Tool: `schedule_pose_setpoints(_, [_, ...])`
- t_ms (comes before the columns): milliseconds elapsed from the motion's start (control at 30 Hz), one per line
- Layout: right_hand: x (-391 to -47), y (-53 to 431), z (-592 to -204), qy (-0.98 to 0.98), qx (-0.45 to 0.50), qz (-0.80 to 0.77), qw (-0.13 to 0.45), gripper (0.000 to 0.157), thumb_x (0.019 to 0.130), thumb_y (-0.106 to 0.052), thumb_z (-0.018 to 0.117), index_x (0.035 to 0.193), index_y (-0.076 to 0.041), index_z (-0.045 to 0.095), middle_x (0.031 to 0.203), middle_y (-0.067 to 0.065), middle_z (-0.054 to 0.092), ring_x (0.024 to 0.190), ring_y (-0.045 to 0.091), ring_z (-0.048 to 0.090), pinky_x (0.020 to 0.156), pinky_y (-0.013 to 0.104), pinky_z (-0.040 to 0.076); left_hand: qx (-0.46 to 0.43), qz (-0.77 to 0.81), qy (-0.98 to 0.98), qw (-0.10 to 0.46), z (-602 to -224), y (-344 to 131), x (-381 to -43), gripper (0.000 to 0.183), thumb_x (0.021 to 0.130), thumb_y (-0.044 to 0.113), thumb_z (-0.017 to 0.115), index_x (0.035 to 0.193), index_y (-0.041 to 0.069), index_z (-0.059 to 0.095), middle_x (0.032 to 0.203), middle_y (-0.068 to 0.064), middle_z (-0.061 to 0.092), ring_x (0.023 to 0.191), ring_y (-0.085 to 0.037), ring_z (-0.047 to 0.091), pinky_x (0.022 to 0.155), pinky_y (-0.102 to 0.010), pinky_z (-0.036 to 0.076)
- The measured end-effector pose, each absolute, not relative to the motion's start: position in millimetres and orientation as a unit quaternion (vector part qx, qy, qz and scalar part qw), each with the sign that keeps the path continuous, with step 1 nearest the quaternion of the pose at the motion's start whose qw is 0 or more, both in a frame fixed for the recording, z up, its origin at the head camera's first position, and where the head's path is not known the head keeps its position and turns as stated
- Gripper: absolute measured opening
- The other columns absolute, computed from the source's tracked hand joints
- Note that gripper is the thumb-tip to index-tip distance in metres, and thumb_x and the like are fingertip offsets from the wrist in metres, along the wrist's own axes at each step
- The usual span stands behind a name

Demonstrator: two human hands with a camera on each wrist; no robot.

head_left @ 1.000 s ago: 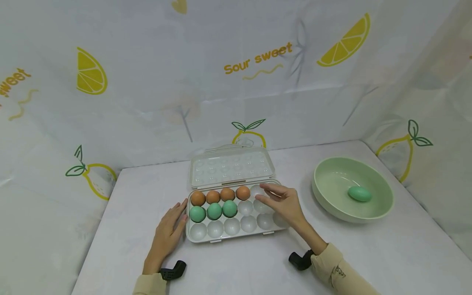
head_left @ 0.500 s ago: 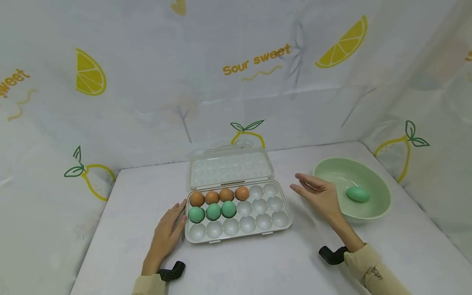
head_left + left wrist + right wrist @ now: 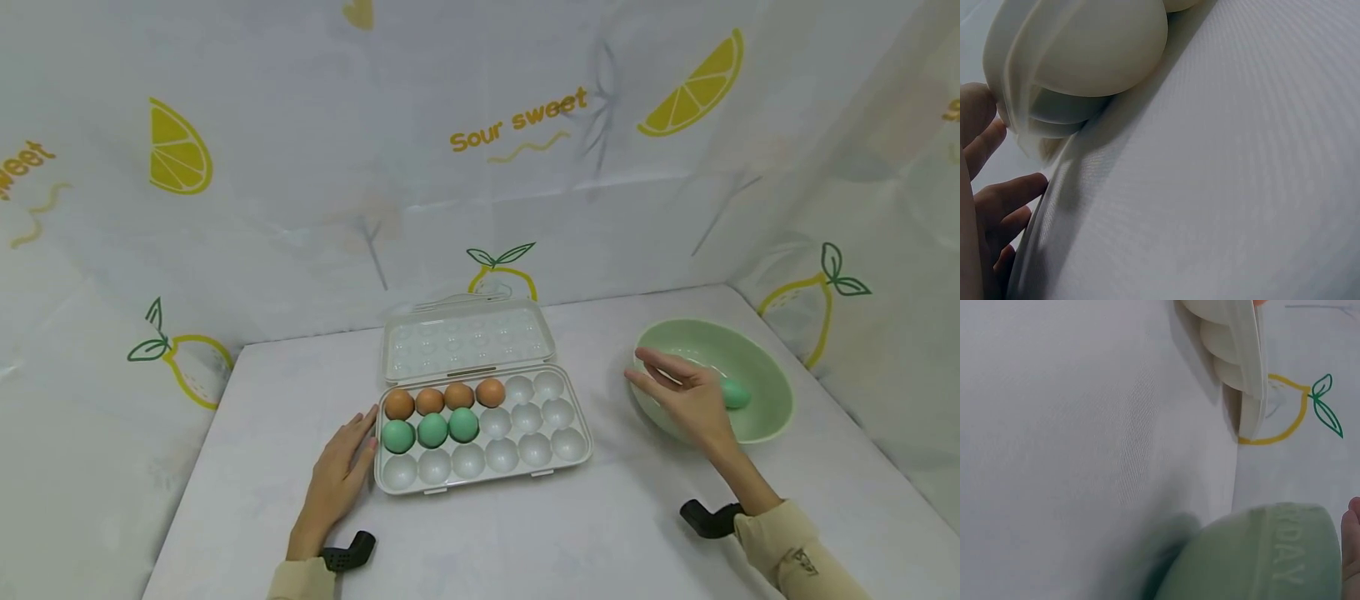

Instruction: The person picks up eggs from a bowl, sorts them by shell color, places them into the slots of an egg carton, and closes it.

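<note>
A pale plastic egg carton (image 3: 517, 475) lies on the table with its lid (image 3: 468, 337) folded back. Several brown eggs (image 3: 445, 397) fill the left part of its back row, and three green eggs (image 3: 432, 430) sit in the middle row. My left hand (image 3: 337, 475) rests against the carton's left end, fingers extended; in the left wrist view its fingertips touch the carton wall (image 3: 1091, 50). Over the near-left rim of a light green bowl (image 3: 772, 417) hovers my right hand (image 3: 690, 404), holding nothing. One green egg (image 3: 735, 393) lies in the bowl, partly hidden by that hand.
A white cloth (image 3: 480, 542) covers the table. Behind it hangs a white sheet (image 3: 315, 208) printed with lemons. Raised lettering (image 3: 1289, 544) shows on the bowl's outside in the right wrist view. Each wrist carries a black camera mount (image 3: 708, 518).
My right hand has moved right, from above the carton's right end to the bowl's rim, covering part of the egg there. My left hand stays against the carton.
</note>
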State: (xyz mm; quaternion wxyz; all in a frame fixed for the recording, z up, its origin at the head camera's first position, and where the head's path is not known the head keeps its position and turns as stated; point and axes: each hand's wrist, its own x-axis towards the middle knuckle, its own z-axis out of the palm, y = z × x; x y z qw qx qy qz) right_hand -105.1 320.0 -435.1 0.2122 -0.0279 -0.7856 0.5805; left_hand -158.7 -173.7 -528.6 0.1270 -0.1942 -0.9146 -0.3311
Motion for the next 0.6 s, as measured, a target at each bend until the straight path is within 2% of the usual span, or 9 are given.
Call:
schedule_pose_setpoints(267, [-97.0, 347.2, -434.1, -0.754, -0.028, 0.614, 0.231, 0.042, 0.084, 0.008, 0.078, 0.123, 0.016, 0.065, 0.108, -0.018, 0.078, 0.106, -0.007, 0.071, 0.091, 0.011, 0.057, -0.193, -0.332, -0.915, 0.124, -528.6, -173.2, -158.7, 0.048, 0.105, 0.023, 0.054, 0.153, 0.014, 0.05, 0.152, -0.01, 0.057, 0.142, -0.038, 0.051, 0.12, -0.055, 0.032])
schedule_pose_setpoints(600, [-81.5, 383.7, -431.2, -0.735, -0.089, 0.632, 0.228, 0.044, 0.083, 0.006, 0.08, 0.126, 0.01, 0.068, 0.103, -0.018, 0.079, 0.099, -0.008, 0.072, 0.085, 0.008, 0.057, -0.194, -0.334, -0.914, 0.124, -527.0, -173.5, -159.0, 0.048, 0.105, 0.022, 0.054, 0.153, 0.015, 0.05, 0.151, -0.011, 0.057, 0.142, -0.039, 0.052, 0.12, -0.055, 0.033])
